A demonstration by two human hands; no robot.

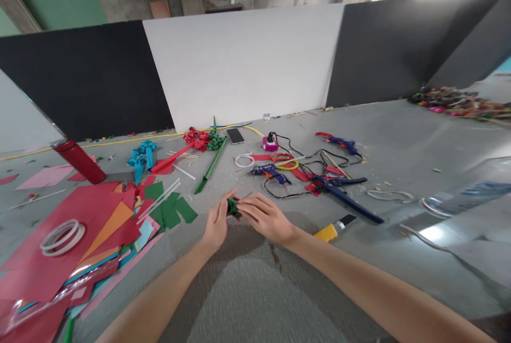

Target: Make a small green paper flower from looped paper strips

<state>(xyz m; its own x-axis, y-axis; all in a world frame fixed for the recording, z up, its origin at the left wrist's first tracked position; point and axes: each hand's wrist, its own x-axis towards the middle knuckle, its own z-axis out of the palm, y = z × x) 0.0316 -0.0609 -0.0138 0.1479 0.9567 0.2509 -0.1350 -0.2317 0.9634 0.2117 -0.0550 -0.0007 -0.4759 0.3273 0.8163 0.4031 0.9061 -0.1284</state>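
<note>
Between my two hands is a small folded piece of green paper [232, 206], low over the grey floor. The fingers of my left hand [218, 219] close on its left side. My right hand [266, 218] pinches it from the right, and its fingertips hide part of the paper. Left of my hands lie cut green paper pieces [172, 210] with white glue sticks [162, 199] across them. Beyond my hands, a rolled green paper stem [211, 165] joins a green curled paper cluster [216, 142]. A red curled paper flower [196, 139] lies beside that cluster.
Red paper sheets [91, 199] with white tape rolls [63, 237] spread at left, near a red bottle [79, 160] and blue paper flower [141, 156]. Farther off are a phone [235, 136] and glue guns [269, 171]. A yellow-handled cutter [328, 233] and blue-black tool [345, 196] lie right.
</note>
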